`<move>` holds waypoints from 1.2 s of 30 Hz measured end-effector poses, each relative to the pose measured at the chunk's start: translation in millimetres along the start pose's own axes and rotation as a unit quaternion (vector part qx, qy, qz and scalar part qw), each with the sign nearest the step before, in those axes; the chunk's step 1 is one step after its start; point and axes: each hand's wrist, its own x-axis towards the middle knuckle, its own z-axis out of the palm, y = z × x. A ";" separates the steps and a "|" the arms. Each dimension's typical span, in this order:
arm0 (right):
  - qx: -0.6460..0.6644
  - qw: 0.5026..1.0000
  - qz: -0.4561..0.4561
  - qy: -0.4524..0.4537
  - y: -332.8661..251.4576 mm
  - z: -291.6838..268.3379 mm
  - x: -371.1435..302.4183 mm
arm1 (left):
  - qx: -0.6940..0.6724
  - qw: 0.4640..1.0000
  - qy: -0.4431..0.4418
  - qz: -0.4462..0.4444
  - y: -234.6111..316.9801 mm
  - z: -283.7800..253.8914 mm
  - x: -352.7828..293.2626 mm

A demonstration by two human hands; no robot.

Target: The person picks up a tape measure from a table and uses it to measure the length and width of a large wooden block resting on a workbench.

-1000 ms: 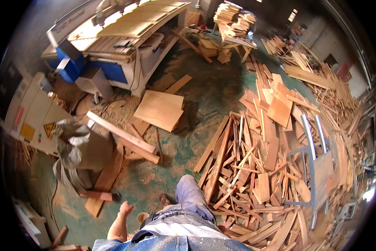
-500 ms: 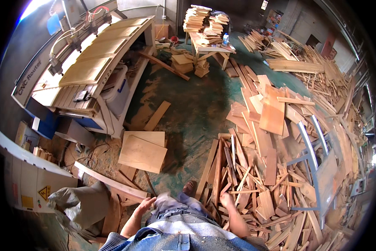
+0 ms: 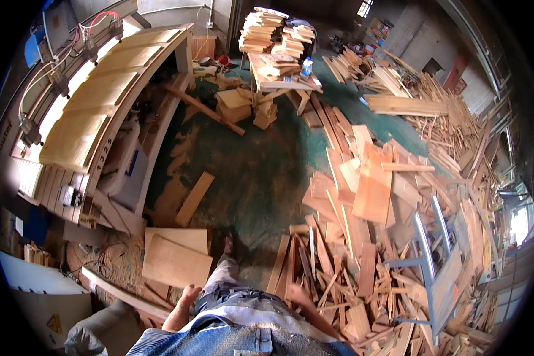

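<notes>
Closer to me than half a second ago, flat, pale plywood sheets (image 3: 178, 261) lie near left, just beyond my left hand (image 3: 189, 292), its fingers loosely curled; I cannot tell if they pinch anything. My right hand (image 3: 296, 293) blurs beside jumbled, narrow offcuts (image 3: 350, 285), its grip unreadable. A long, squared beam (image 3: 124, 296) slants across near left; a grey metal frame (image 3: 422, 243) stands right.
</notes>
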 end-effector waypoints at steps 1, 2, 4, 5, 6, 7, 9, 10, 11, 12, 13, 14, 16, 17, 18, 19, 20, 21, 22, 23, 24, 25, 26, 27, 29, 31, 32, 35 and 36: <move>-0.038 0.999 0.003 -0.008 18.9 4.4 -2.0 | 0.035 0.999 0.025 0.016 15.5 -13.7 13.8; -0.074 0.997 0.011 -0.026 42.1 18.8 -19.2 | 0.074 0.996 0.047 0.021 22.4 -28.1 18.7; -0.332 0.916 -0.017 -0.224 94.8 54.7 -35.9 | 0.088 0.996 -0.010 -0.006 89.1 -53.1 47.6; -0.264 0.943 0.028 -0.199 104.6 48.4 -27.4 | 0.097 0.995 -0.009 -0.003 118.8 -62.0 58.2; -0.186 0.963 0.075 -0.178 111.1 48.9 -29.3 | 0.115 0.993 -0.009 -0.007 141.1 -72.5 61.7; -0.105 0.976 0.096 -0.164 95.4 52.9 -9.4 | 0.102 0.993 0.052 0.025 121.9 -96.8 94.4; -0.016 0.971 0.226 -0.083 30.7 23.7 18.7 | 0.143 0.989 0.038 0.009 191.5 -118.0 125.3; 0.014 0.978 0.192 -0.081 14.5 4.2 35.9 | 0.150 0.988 0.034 0.010 225.4 -120.8 142.3; 0.041 0.980 0.193 -0.011 -16.1 -17.2 56.9 | 0.180 0.980 0.064 0.048 253.4 -124.1 161.9; 0.065 0.976 0.197 0.057 -51.9 -43.7 79.9 | 0.211 0.970 0.089 0.084 281.9 -123.2 183.5; 0.081 0.974 0.192 0.084 -70.7 -65.2 105.7 | 0.253 0.957 0.070 0.121 313.3 -119.4 205.7; 0.092 0.975 0.179 0.092 -82.0 -83.2 134.1 | 0.296 0.940 0.052 0.161 346.9 -113.5 231.6; 0.123 0.982 0.108 0.091 -118.6 -116.9 216.7 | 0.650 0.633 0.084 0.413 380.9 -136.2 310.6; 0.124 0.984 0.091 0.093 -126.5 -134.8 245.0 | 0.527 0.786 0.078 0.312 412.4 -124.7 329.1; 0.111 0.984 0.098 0.097 -121.1 -153.0 265.6 | 0.364 0.900 0.089 0.223 465.5 -92.3 333.6; 0.093 0.986 0.114 0.075 -120.2 -174.3 284.6 | 0.327 0.917 0.061 0.219 513.8 -73.8 332.9; 0.084 0.988 0.111 0.061 -114.3 -185.9 311.2 | 0.350 0.898 0.057 0.261 542.8 -69.5 337.3; 0.070 0.990 0.107 0.056 -83.8 -184.4 348.1 | 0.367 0.876 0.052 0.309 577.2 -61.4 350.4; 0.053 0.992 0.103 0.056 -51.0 -182.8 383.3 | 0.380 0.851 0.047 0.360 611.3 -49.9 362.7; 0.013 0.987 0.056 0.149 -7.4 -189.1 408.4 | 0.323 0.880 0.041 0.344 655.9 -23.1 366.2; -0.047 0.967 0.028 0.247 40.7 -201.8 420.8 | 0.269 0.907 0.012 0.324 695.9 11.2 362.6; -0.046 0.989 0.082 0.111 30.1 -232.2 427.3 | 0.231 0.933 0.017 0.276 726.8 16.7 344.1; -0.058 0.995 0.069 0.039 8.7 -274.5 460.4 | 0.291 0.907 0.040 0.301 716.6 -5.3 363.6; -0.071 0.996 0.055 0.011 -6.4 -314.3 490.9 | 0.351 0.873 0.059 0.332 710.1 -19.3 387.9; -0.047 0.994 0.068 0.077 -18.1 -396.5 536.1 | 0.327 0.889 0.069 0.312 741.5 -2.9 407.5; 0.015 0.977 0.039 0.210 -25.6 -476.8 569.7 | 0.248 0.933 0.072 0.252 807.6 23.1 396.8; 0.041 0.961 -0.018 0.275 -28.8 -509.2 589.4 | 0.253 0.933 0.073 0.244 829.9 26.9 402.1; 0.173 0.932 0.090 0.306 -36.0 -575.0 657.0 | 0.270 0.925 0.057 0.263 912.2 46.9 424.0; 0.228 0.926 0.091 0.287 -47.0 -593.5 675.3 | 0.284 0.920 0.057 0.263 938.1 50.7 433.5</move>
